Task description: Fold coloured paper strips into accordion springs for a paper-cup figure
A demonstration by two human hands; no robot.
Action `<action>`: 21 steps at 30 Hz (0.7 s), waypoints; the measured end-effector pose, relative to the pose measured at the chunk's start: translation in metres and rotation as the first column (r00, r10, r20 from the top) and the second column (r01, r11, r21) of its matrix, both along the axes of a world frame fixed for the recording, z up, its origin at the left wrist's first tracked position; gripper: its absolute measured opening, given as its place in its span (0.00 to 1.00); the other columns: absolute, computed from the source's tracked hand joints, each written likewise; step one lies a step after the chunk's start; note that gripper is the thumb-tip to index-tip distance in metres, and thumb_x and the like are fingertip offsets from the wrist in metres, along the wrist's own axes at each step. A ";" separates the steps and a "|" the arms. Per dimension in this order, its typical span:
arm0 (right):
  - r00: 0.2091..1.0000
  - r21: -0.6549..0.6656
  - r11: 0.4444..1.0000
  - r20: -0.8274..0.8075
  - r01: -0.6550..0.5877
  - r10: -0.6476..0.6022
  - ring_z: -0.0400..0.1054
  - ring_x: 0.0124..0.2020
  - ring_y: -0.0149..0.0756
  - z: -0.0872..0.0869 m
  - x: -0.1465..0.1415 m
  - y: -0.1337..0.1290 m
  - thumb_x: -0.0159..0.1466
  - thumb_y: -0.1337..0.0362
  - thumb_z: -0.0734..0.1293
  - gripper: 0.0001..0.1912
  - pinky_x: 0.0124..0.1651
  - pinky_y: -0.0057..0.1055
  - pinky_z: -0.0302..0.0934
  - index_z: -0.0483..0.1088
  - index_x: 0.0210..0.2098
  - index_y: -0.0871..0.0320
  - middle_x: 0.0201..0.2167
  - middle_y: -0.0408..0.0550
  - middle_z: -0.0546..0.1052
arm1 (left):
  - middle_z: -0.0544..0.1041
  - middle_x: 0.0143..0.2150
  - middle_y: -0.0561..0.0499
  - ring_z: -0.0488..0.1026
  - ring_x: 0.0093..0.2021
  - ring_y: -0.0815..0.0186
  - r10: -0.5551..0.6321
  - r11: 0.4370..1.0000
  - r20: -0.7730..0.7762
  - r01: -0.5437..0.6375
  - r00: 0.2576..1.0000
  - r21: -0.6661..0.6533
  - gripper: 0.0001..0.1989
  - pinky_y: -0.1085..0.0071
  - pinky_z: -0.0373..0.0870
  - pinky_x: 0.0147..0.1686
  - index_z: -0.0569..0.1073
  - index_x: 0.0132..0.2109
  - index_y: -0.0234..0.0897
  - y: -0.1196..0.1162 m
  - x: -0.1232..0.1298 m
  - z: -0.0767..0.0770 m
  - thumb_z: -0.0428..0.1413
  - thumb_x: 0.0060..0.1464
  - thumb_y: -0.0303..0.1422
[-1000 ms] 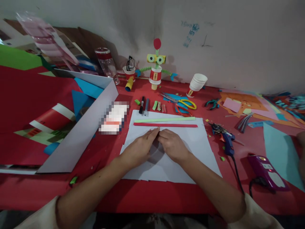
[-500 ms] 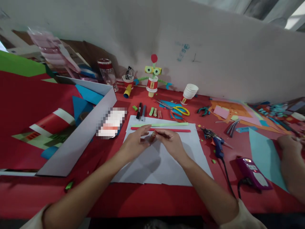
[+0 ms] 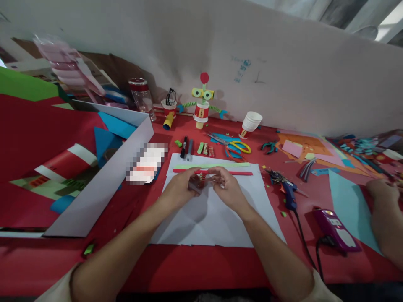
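our left hand point(image 3: 181, 187) and right hand point(image 3: 229, 188) are over the white sheet point(image 3: 214, 226) on the red tabletop point(image 3: 176, 270), fingers curled. folded paper spring point(image 3: 202, 178) sits between our fingertips; can't tell which grip is closed on it. red strip point(image 3: 239, 173) and green strip point(image 3: 233, 165) lie across the sheet's far part. glue gun point(image 3: 289, 195) right of sheet. scissors point(image 3: 241, 146) beyond it, paper-cup figure point(image 3: 202, 112) farther back.
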State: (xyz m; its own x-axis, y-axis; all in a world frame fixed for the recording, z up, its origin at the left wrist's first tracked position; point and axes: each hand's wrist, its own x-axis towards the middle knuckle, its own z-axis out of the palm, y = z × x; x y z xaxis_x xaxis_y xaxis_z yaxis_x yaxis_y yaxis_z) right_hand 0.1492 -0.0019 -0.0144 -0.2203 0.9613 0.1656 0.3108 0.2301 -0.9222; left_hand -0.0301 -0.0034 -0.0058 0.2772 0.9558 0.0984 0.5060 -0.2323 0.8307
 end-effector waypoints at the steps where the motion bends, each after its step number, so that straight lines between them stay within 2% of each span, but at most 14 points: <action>1: 1.000 -0.005 1.000 0.023 0.015 -0.015 0.71 0.38 0.33 0.001 0.001 0.000 0.52 0.76 0.59 0.21 0.41 0.33 0.66 0.67 0.44 0.55 0.42 0.48 0.76 | 0.80 0.38 0.50 0.76 0.35 0.61 0.011 1.000 -0.020 -0.010 1.000 0.028 0.30 0.65 0.71 0.35 0.67 0.53 0.41 0.000 0.001 0.000 0.56 0.39 0.23; 4: 0.997 -0.039 0.999 0.082 0.003 0.000 0.71 0.39 0.35 0.005 0.000 -0.001 0.51 0.75 0.61 0.19 0.43 0.34 0.65 0.66 0.42 0.56 0.39 0.47 0.76 | 0.79 0.37 0.50 0.76 0.36 0.61 0.051 0.997 -0.062 -0.047 0.997 0.062 0.27 0.65 0.70 0.36 0.68 0.52 0.40 -0.001 0.004 -0.001 0.56 0.41 0.24; 9: 0.987 -0.041 0.999 0.160 -0.019 0.025 0.70 0.39 0.36 0.005 -0.004 -0.005 0.52 0.76 0.63 0.23 0.45 0.36 0.63 0.65 0.47 0.54 0.36 0.44 0.76 | 0.78 0.36 0.50 0.75 0.38 0.61 0.058 0.998 -0.061 -0.058 0.996 0.012 0.23 0.64 0.69 0.38 0.68 0.51 0.39 -0.003 0.009 -0.004 0.52 0.46 0.23; 12: 0.990 -0.023 0.999 0.139 -0.024 0.027 0.70 0.38 0.36 0.002 -0.004 -0.007 0.53 0.74 0.65 0.29 0.44 0.36 0.64 0.61 0.53 0.51 0.38 0.44 0.75 | 0.77 0.37 0.50 0.74 0.38 0.62 0.062 0.997 0.088 -0.057 0.994 -0.060 0.23 0.63 0.69 0.40 0.67 0.52 0.38 -0.002 0.009 -0.003 0.53 0.47 0.25; 15: 0.997 0.008 0.999 0.064 -0.046 0.046 0.70 0.41 0.37 0.004 -0.005 -0.009 0.54 0.69 0.69 0.33 0.44 0.35 0.65 0.58 0.57 0.48 0.45 0.47 0.73 | 0.76 0.39 0.49 0.74 0.40 0.63 0.044 0.982 0.334 0.020 0.941 -0.187 0.22 0.63 0.69 0.41 0.65 0.52 0.37 -0.001 0.009 0.000 0.55 0.47 0.29; 18: 0.998 0.055 0.997 0.015 -0.059 0.058 0.68 0.47 0.39 0.010 -0.005 -0.011 0.55 0.65 0.70 0.31 0.45 0.35 0.65 0.59 0.56 0.48 0.51 0.49 0.70 | 0.74 0.41 0.47 0.73 0.41 0.63 0.034 0.941 0.512 0.146 0.859 -0.307 0.24 0.63 0.69 0.43 0.64 0.52 0.37 0.000 0.008 0.005 0.57 0.46 0.30; 21: 0.995 0.084 0.992 0.025 -0.096 0.094 0.68 0.45 0.38 0.015 -0.004 -0.012 0.56 0.63 0.70 0.28 0.43 0.35 0.66 0.62 0.55 0.49 0.51 0.50 0.69 | 0.74 0.41 0.47 0.72 0.42 0.63 0.017 0.895 0.598 0.255 0.801 -0.366 0.25 0.63 0.69 0.44 0.65 0.53 0.37 -0.002 0.005 0.010 0.59 0.46 0.29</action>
